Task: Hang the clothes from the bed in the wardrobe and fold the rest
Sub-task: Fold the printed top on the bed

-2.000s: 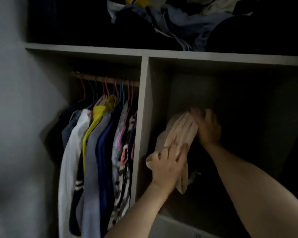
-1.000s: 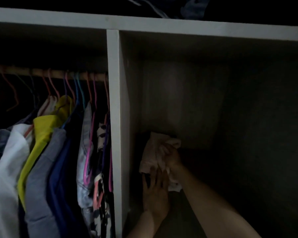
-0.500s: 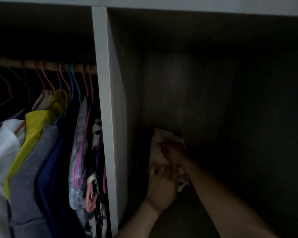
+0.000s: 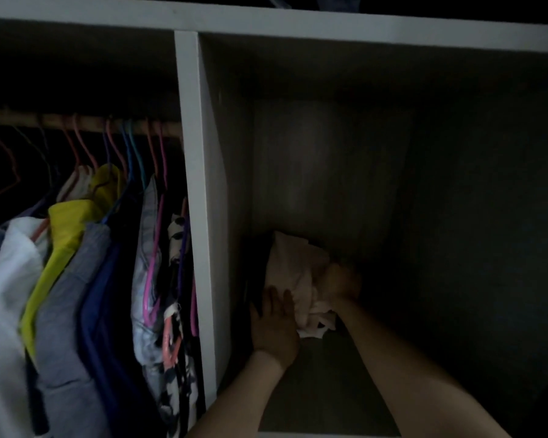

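Note:
A folded pale pink garment (image 4: 293, 267) stands at the back left of the dark right-hand wardrobe compartment. My left hand (image 4: 274, 324) lies flat with straight fingers against its left side. My right hand (image 4: 340, 281) is on the garment's right side, fingers curled into the cloth. A bit of white fabric (image 4: 317, 327) shows below the pink one. It is dim, so the fingers are hard to make out.
A white vertical divider (image 4: 196, 197) separates this compartment from the hanging section, where several garments (image 4: 76, 279) hang on coloured hangers from a wooden rail (image 4: 76, 121). A white shelf board (image 4: 298, 23) runs across the top.
My left hand has uncurled and now lies flat beside the garment. The garment went from held up in the air to set down deep in the compartment. The view has shifted slightly right.

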Tool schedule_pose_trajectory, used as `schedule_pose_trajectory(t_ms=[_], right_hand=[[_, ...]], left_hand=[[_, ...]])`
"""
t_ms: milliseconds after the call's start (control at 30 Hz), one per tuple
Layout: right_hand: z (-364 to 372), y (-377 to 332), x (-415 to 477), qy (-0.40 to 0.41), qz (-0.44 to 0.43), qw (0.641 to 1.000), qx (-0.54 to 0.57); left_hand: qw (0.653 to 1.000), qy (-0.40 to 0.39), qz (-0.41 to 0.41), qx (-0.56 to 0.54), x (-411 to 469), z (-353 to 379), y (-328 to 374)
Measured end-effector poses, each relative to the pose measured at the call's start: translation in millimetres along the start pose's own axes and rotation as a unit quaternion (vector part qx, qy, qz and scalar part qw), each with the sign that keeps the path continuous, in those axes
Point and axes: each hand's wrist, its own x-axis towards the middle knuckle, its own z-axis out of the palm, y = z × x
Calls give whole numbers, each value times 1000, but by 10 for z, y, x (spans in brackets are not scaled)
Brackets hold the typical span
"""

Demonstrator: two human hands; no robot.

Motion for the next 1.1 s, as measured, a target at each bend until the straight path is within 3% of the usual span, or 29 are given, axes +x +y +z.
schedule_pose_trajectory(t_ms=[67,133,200,267,367,533,600,667,767,900,1033,1100], right_hand=[[-6,-130,-79,-36,-139,987,69],[54,-135,-155,-121,-196,970,77],[80,14,-195,-112,-166,978,60],[52,152,-268,-61,-123,990,12],[9,226,-420,-32,-98,994,24],[-65,296,-925,17,-61,997,45],[-73,358,-1219,33,-55,996,62],[-77,420,-1533,31,-37,996,75],[-139,575,-1966,-18,-5,995,98],[-317,1013,-2551,-57,-69,994,56],[-429,1378,-3213,-49,-241,968,-46],[-460,1638,-3501,-36,-242,966,-88]], left_hand=[[999,16,47,-18,-32,38,24],[995,26,97,-21,-82,103,51],[991,16,129,-7,-143,145,69],[992,-4,122,8,-196,171,71],[993,-21,112,21,-323,127,49],[978,125,166,-11,-767,74,3],[982,94,157,-50,-882,168,-29],[986,61,145,-51,-996,303,-35],[984,88,145,-44,-1221,378,23],[981,86,170,-47,-1508,384,165],[969,101,214,-74,-1908,471,329],[970,87,210,-82,-2108,519,493]])
